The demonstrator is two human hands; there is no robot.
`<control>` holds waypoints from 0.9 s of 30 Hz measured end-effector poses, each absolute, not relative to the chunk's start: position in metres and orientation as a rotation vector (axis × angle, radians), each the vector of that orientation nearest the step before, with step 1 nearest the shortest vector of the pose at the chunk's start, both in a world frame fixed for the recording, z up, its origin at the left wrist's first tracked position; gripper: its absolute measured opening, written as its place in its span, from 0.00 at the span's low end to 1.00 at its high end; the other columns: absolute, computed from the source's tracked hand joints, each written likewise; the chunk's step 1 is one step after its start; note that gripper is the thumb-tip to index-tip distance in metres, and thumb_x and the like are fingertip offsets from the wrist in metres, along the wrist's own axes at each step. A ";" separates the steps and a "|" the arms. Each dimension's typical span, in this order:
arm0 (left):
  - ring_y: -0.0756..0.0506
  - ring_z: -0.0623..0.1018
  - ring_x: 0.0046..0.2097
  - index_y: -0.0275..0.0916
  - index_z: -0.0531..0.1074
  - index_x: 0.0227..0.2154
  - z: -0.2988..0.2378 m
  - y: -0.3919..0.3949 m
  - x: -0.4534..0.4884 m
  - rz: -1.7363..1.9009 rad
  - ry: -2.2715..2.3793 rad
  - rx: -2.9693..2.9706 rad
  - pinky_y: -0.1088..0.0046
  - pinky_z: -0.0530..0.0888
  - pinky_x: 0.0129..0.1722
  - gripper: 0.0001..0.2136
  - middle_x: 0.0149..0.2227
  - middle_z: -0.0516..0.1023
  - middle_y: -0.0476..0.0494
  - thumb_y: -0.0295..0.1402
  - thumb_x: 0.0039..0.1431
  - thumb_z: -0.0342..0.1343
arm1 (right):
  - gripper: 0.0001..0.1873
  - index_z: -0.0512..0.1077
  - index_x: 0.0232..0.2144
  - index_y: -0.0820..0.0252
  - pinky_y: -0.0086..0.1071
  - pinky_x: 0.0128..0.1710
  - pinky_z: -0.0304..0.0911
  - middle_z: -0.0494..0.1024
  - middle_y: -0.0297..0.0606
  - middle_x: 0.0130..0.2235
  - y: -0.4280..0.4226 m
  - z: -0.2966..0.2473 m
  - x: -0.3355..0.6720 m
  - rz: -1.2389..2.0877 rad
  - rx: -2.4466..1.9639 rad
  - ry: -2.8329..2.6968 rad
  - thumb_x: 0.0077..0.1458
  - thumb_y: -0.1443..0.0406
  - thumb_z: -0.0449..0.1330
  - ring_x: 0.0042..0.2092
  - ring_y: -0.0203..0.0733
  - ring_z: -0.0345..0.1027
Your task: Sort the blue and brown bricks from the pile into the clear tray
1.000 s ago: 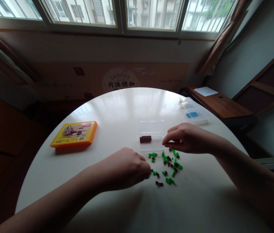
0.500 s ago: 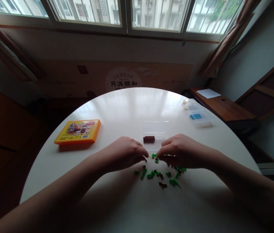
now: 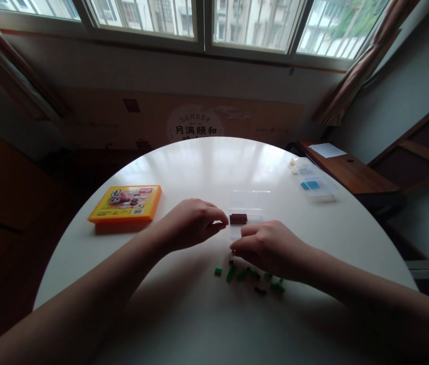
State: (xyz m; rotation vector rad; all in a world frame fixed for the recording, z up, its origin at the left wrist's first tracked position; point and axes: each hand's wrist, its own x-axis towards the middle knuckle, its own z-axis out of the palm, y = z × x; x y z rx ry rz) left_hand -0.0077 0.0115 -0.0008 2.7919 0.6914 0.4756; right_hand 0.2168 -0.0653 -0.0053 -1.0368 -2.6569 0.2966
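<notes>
A clear plastic box with its lid folded back lies in the middle of the table. Dark brown studded bricks sit together in its left part. At the box's left edge is my left hand, thumb and forefinger pinched together; whatever is between the tips is too small to make out. My right hand reaches over the front of the box, fingers bent down and closed near a tiny brown piece. Loose green bricks and a few brown pieces are scattered below it, partly covered by that hand.
An orange-yellow game box lies on the left of the round white table. Toward the right edge is another clear box with blue pieces. A wooden side table with paper on it stands beyond.
My left hand has moved up and away from the loose pieces to the box's left edge. My right hand has shifted left and down, covering part of the pile.
</notes>
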 end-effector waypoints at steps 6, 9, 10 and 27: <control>0.49 0.79 0.31 0.41 0.79 0.33 0.000 0.008 -0.005 0.461 0.690 2.782 0.77 0.69 0.31 0.07 0.32 0.82 0.48 0.28 0.60 0.55 | 0.10 0.77 0.28 0.56 0.27 0.25 0.50 0.75 0.30 0.28 -0.066 -0.006 0.210 0.310 -1.042 -2.693 0.60 0.67 0.57 0.25 0.31 0.61; 0.49 0.79 0.31 0.41 0.79 0.33 -0.002 0.007 -0.004 0.471 0.703 2.763 0.77 0.69 0.31 0.07 0.32 0.81 0.48 0.28 0.59 0.55 | 0.11 0.76 0.27 0.57 0.28 0.25 0.50 0.75 0.32 0.27 -0.067 -0.005 0.211 0.261 -1.054 -2.682 0.60 0.67 0.56 0.25 0.32 0.61; 0.49 0.78 0.31 0.41 0.79 0.34 -0.004 0.007 -0.003 0.474 0.705 2.751 0.77 0.69 0.31 0.07 0.32 0.81 0.48 0.28 0.59 0.56 | 0.12 0.76 0.28 0.57 0.28 0.25 0.51 0.75 0.32 0.28 -0.067 -0.004 0.213 0.238 -1.062 -2.660 0.61 0.67 0.55 0.26 0.32 0.62; 0.51 0.76 0.30 0.40 0.76 0.33 -0.015 0.005 0.003 0.532 0.682 2.642 0.78 0.68 0.31 0.04 0.32 0.79 0.48 0.30 0.59 0.56 | 0.09 0.81 0.35 0.50 0.31 0.32 0.62 0.81 0.33 0.35 -0.043 -0.006 0.248 0.222 -1.591 -2.453 0.58 0.62 0.59 0.33 0.39 0.73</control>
